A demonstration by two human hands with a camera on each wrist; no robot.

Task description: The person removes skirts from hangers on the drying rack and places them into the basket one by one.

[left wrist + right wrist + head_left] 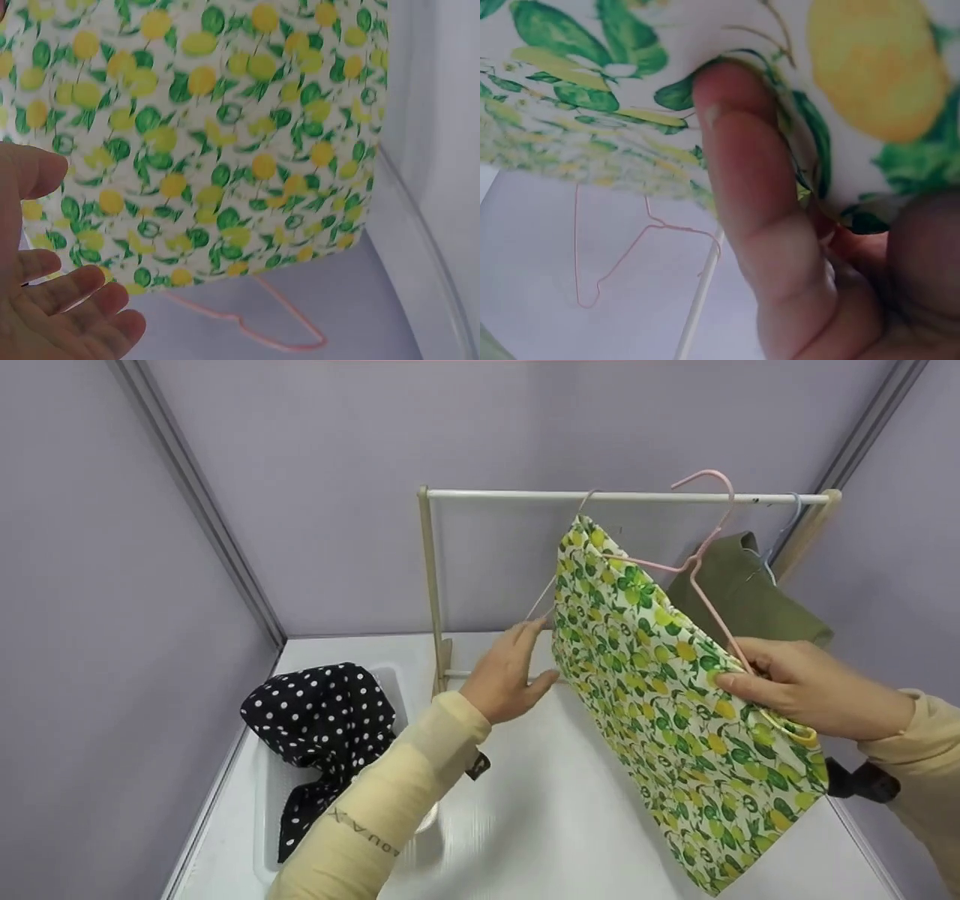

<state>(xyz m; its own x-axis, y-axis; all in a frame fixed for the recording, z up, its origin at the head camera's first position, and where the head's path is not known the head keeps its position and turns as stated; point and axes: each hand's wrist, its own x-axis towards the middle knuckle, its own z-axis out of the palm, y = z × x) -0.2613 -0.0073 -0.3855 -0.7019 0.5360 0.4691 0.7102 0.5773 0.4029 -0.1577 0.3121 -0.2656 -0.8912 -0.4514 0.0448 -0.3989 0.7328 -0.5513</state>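
My right hand [795,686] pinches the upper right edge of a lemon-print garment [660,697] together with the lower arm of a pink hanger [697,561]. The hanger's other arm reaches into the garment's top opening, and its hook stands up free in front of the rail. In the right wrist view a finger [742,142] presses along the printed cloth. My left hand [510,671] is beside the garment's left edge, fingers extended and thumb apart; in the left wrist view its palm faces the cloth [187,150]. A second pink hanger [660,225] hangs on the rail behind, mostly hidden by the garment.
A clothes rack with a white rail [510,495] and wooden posts stands at the back. Olive-green clothing [765,592] hangs at its right end on a light blue hanger. On the left, black polka-dot fabric [322,720] spills over a white tray [264,810].
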